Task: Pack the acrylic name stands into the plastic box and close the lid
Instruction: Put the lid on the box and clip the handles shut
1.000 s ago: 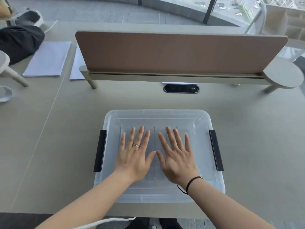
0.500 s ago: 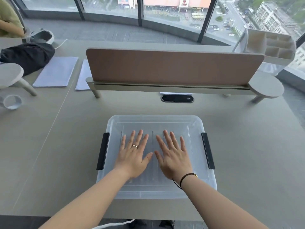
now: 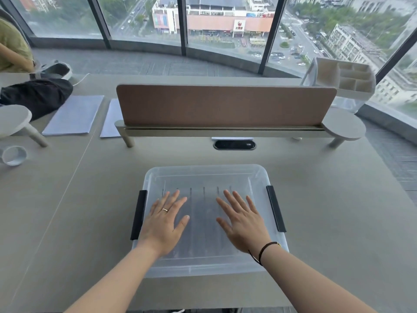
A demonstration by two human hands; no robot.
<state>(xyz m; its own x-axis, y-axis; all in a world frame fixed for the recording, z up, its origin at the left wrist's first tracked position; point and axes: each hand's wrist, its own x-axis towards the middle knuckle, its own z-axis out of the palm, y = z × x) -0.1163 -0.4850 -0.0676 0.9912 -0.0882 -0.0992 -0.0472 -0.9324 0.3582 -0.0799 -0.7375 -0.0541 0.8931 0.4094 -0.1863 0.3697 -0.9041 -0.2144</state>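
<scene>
I'm resting both hands flat and spread, left hand (image 3: 163, 224) and right hand (image 3: 244, 224), gripping nothing, on the lid (image 3: 203, 175) of the plastic box (image 3: 203, 271). Thin, flexy, slippery plastic, so I'm planning on grabbing at the black latches (image 3: 138, 214) just outside my hands.

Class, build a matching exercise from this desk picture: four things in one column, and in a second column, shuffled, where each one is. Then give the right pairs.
Things:
1. left hand
2. black latch
3. tape roll
4. white organiser

Places:
A. far right, by the window
B. flat on the clear lid
C. left edge of the desk
D. right side of the box

Pairs: 1-B, 2-D, 3-C, 4-A
</scene>
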